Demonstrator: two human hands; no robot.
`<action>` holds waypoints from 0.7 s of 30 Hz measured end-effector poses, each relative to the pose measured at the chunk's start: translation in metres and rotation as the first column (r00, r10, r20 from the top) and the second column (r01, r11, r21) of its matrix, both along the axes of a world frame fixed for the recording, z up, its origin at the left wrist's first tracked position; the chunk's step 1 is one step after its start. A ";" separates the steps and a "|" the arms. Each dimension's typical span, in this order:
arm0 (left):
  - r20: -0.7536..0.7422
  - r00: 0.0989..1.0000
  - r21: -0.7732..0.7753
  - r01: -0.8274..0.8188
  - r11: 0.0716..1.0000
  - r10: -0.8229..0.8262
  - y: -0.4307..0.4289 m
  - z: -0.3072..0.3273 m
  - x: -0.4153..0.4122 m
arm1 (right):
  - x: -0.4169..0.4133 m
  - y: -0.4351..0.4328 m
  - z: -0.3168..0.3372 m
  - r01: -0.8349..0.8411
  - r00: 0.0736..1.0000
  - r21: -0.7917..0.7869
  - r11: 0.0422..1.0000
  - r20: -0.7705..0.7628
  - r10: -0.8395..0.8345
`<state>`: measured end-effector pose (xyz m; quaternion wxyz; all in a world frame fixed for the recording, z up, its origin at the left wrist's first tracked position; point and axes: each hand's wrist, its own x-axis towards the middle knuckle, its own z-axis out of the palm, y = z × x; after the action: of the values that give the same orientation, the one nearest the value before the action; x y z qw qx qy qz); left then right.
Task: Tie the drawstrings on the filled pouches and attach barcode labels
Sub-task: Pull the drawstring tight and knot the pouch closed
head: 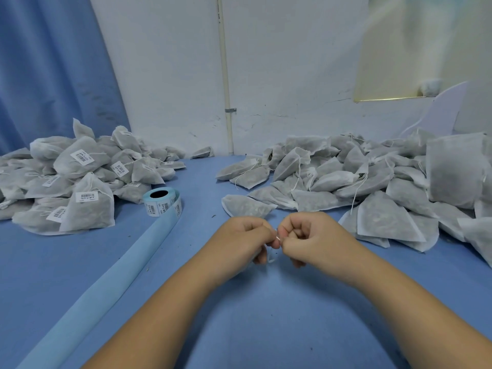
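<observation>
both forearms reach over the blue table. left hand and right hand meet knuckle to knuckle, fingers curled, each pinching a thin white drawstring; its pouch is almost wholly hidden under the hands. beyond, at left, a label roll stands on the table, its pale backing strip trailing toward the viewer. farther left, a heap of labelled pouches; at right, a heap of unlabelled pouches with loose strings. behind: white wall, blue curtain.
</observation>
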<state>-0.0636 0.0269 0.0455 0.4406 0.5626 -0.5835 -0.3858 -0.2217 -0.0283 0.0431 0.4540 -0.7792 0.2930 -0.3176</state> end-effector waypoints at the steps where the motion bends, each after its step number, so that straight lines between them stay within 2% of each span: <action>1: 0.009 1.000 -0.006 -0.001 1.000 0.001 0.000 0.000 0.000 | 0.000 0.000 0.000 -0.004 1.000 -0.002 1.000 -0.005 0.004; 4: 0.014 1.000 -0.044 -0.016 0.999 0.017 -0.001 -0.001 0.000 | -0.002 -0.001 0.000 -0.002 1.000 -0.010 1.000 -0.020 0.002; 8: -0.016 0.995 -0.118 -0.098 0.988 0.097 -0.002 -0.003 -0.005 | -0.002 -0.003 -0.001 0.067 0.998 -0.103 0.992 -0.015 -0.069; 12: 0.043 0.988 -0.122 -0.143 0.982 0.149 0.000 -0.007 -0.007 | -0.001 -0.002 -0.004 0.158 0.980 -0.333 0.930 -0.060 -0.188; 15: 0.053 0.988 -0.059 -0.140 0.988 0.143 -0.001 -0.006 -0.009 | -0.001 -0.001 -0.003 0.135 0.966 -0.453 0.881 -0.137 -0.218; 17: 0.020 0.992 -0.012 -0.124 0.992 0.125 -0.001 -0.005 -0.011 | -0.003 -0.003 -0.004 0.109 0.970 -0.410 0.906 -0.157 -0.187; 21: -0.031 0.999 0.048 -0.023 0.999 0.024 0.002 -0.002 -0.005 | -0.009 -0.008 -0.002 -0.015 0.994 -0.092 0.996 -0.111 0.005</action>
<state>-0.0688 0.0294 0.0437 0.4408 0.5736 -0.5605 -0.4031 -0.2310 -0.0360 0.0407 0.4017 -0.8175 0.2986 -0.2848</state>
